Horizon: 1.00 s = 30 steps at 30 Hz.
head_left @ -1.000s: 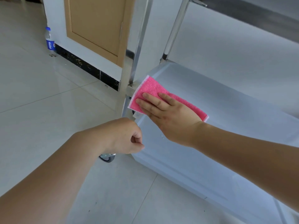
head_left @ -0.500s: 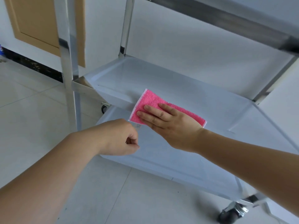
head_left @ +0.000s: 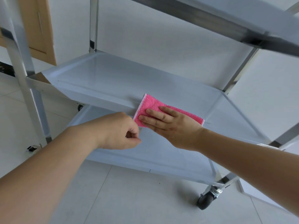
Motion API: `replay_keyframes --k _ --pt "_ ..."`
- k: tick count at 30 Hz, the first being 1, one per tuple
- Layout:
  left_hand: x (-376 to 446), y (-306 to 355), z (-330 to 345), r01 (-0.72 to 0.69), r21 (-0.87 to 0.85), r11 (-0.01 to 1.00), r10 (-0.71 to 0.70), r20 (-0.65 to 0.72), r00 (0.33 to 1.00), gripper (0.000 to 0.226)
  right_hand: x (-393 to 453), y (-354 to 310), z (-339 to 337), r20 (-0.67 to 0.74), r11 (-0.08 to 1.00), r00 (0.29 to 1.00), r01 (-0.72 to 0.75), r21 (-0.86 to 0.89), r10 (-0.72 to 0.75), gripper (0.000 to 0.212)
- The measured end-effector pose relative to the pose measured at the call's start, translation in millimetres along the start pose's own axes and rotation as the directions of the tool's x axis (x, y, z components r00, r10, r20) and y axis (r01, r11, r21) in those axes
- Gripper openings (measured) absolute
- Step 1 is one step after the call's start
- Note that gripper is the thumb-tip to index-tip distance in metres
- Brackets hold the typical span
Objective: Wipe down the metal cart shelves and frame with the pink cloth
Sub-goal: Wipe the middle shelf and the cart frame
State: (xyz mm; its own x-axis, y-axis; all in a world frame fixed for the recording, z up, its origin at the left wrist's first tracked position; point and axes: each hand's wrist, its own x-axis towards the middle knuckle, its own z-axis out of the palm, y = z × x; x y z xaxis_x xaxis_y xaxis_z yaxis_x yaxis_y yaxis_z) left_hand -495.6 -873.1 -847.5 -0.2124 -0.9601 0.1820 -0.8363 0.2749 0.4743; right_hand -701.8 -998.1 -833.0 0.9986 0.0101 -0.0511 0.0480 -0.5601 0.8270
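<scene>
So we're on the middle shelf [head_left: 113,75] right now, working its front edge. Our right hand [head_left: 171,125] is flat on the cloth [head_left: 150,105], fingers straight and a little spread, pressing it down where the front lip of the shelf folds over, just right of centre in the frame. The cloth is folded into a small rectangle and part of it sits under the palm, so we can't see all of it.

Our left hand [head_left: 119,131] is just left of the cloth, fingers curled in loosely, thumb and fingertip nearly meeting. It looks like it's holding nothing, though it's right beside the cloth's near corner and we honestly can't tell if it's touching it.

Our read: this is a wipe along the front rim, mid-stroke. The rest of that rim runs off toward the left of the frame, up to the post [head_left: 21,65], so the next move probably means keeping the palm flat with steady pressure and sliding the cloth along the lip without letting it bunch or slip off the edge.

Plenty left to do, we reckon: the bottom shelf [head_left: 153,159] below our arms, the top shelf [head_left: 226,26] in the upper right, and the uprights. Caster [head_left: 207,198] at lower right, so the cart might roll if we push hard.
</scene>
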Motion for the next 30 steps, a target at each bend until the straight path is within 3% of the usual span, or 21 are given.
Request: replay_keyframes --k 30 --pt "114.3 139.1 88.1 -0.319 -0.002 0.948 0.317 0.113 0.942 0.016 -258.5 11.4 54.9 0.155 0.985 0.978 -0.119 -0.127 0.139 0.073"
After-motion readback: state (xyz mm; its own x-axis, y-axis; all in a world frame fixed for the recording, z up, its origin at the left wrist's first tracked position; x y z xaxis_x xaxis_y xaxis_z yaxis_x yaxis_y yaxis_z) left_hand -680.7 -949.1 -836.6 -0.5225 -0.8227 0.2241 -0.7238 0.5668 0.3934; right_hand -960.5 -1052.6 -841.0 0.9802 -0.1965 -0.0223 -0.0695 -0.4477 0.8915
